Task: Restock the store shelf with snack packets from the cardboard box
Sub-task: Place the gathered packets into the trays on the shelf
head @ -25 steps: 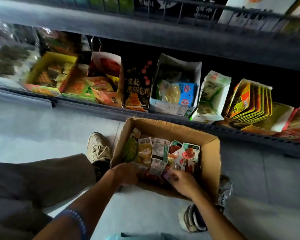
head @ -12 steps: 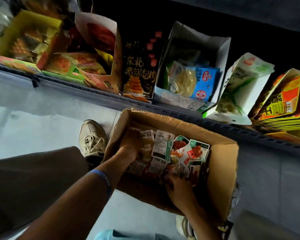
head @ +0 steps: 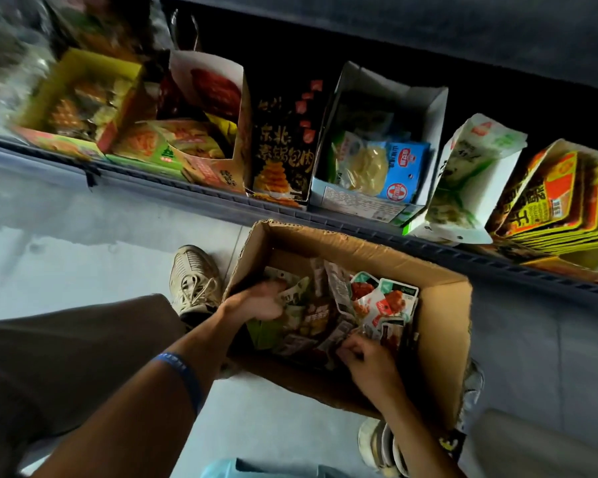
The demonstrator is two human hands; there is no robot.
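Observation:
An open cardboard box (head: 442, 326) stands on the floor in front of the lowest shelf (head: 359, 225). Several snack packets (head: 377, 301) lie loose inside it, green, brown and red-and-white. My left hand (head: 259, 300) is in the box's left side, its fingers curled around a handful of green and white packets. My right hand (head: 366, 360) is at the box's near edge, fingers pinched on the lower corners of the packets there. The box's bottom is hidden under the packets.
The shelf holds open display cartons: a yellow one (head: 80, 98), a white-and-red one (head: 214, 115), a black one (head: 283, 146), a white one with blue packets (head: 380, 160), a green-white bag (head: 470, 174) and yellow packs (head: 563, 201). My shoes (head: 194, 277) flank the box on grey floor.
The view has tilted down and closer to the box. My left hand moved from the box's near edge into its left side and closed on packets; my right hand stays at the near edge.

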